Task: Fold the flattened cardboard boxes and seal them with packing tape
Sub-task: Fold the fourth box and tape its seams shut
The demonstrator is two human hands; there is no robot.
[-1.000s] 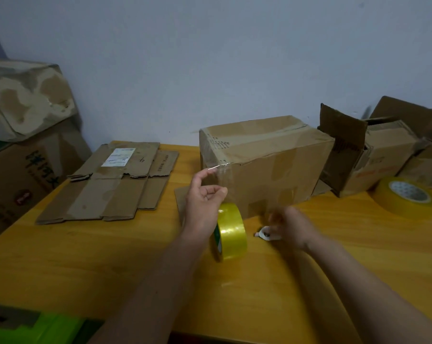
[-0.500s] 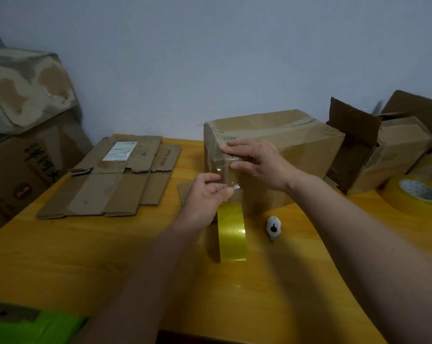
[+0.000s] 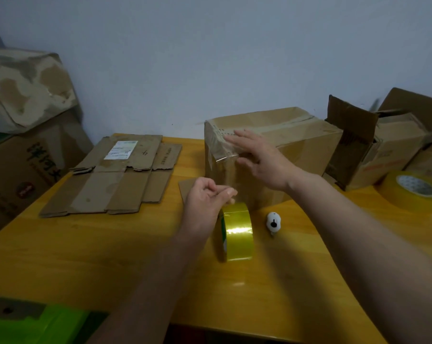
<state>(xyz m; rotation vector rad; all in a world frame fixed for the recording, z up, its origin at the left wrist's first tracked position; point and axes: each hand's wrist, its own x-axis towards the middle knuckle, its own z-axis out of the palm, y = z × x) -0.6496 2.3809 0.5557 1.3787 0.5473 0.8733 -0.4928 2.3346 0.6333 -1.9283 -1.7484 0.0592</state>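
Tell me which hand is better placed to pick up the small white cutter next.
Probably the right hand. It lies open on the folded brown cardboard box, holding nothing, and the small white cutter is on its side. The left hand is pinching the clear tape above the yellow tape roll.

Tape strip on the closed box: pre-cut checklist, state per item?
1. Right hand flat on the tape strip at the box corner: ok.
2. Left hand pinching the tape above the tape roll: ok.
3. Strip fully stuck down: not ok, its lower edge looks lifted.
4. White cutter on the table beside the roll, unheld: ok.
5. Tape taut between roll and box: cannot tell.
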